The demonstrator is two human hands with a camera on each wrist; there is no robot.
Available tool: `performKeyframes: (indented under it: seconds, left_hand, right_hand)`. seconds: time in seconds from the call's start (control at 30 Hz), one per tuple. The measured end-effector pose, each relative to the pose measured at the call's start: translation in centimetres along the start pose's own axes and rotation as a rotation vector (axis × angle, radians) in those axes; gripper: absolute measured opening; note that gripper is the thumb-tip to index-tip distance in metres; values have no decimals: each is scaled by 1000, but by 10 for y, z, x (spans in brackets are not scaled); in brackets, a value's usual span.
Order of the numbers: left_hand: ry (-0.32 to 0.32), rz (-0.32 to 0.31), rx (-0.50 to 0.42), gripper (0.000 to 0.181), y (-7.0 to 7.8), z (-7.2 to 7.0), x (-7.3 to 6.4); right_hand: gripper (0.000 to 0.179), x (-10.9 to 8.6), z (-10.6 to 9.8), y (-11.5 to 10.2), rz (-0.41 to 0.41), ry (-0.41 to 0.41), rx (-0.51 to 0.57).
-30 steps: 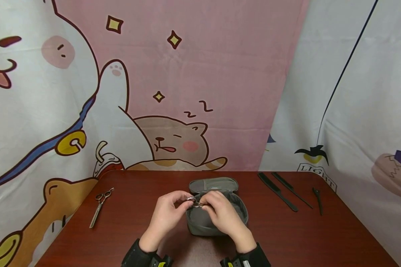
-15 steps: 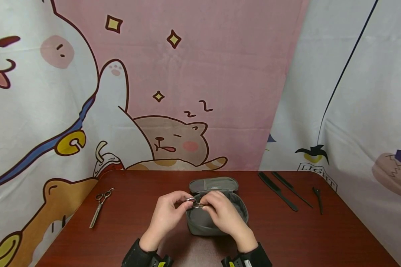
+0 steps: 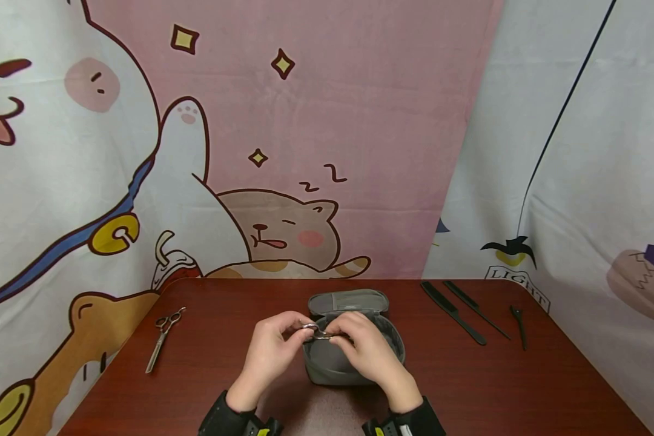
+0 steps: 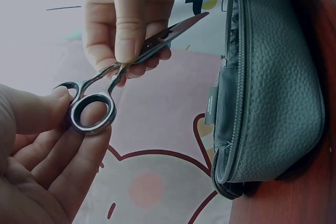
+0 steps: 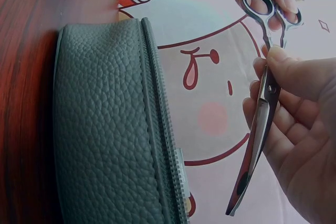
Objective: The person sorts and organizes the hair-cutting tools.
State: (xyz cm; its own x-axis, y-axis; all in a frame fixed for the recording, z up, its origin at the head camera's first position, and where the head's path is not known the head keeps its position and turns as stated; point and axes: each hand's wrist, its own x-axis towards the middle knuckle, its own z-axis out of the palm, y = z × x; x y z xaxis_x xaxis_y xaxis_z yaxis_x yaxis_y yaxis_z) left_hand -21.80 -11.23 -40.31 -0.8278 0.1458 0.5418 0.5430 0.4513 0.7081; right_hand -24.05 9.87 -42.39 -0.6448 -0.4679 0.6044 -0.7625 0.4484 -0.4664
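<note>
A pair of silver scissors [image 4: 173, 34] is held between both hands above an open grey zip case [image 3: 335, 376]. The left hand [image 3: 275, 342] grips the finger rings, its thumb at one ring and its fingers against the other. With thumb and fingers, the right hand [image 3: 367, 351] pinches the scissors near the pivot. In the right wrist view the blades [image 5: 257, 135] lie together, pointing away from the left hand. The case's lid [image 3: 354, 301] is folded back, and the hands partly hide its inside. Pebbled grey walls [image 5: 100, 119] and a zip edge show close up beside the scissors.
A second pair of scissors [image 3: 162, 342] lies on the table's left side. To the right lie a wide comb [image 3: 452, 313], a tail comb [image 3: 475, 309] and a small dark clip [image 3: 519, 327]. A cartoon-printed cloth [image 3: 392, 151] hangs behind the brown table [image 3: 240, 297].
</note>
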Motion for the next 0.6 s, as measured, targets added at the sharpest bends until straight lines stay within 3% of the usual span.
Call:
performKeyframes:
  seconds: [0.37, 0.6]
  left_hand:
    - [36, -81, -34, 21, -8, -2, 3]
    - [51, -113, -65, 18, -14, -4, 5]
  right_hand:
    - [46, -5, -9, 4, 6, 36, 19]
    - [51, -8, -19, 9, 38, 59, 6]
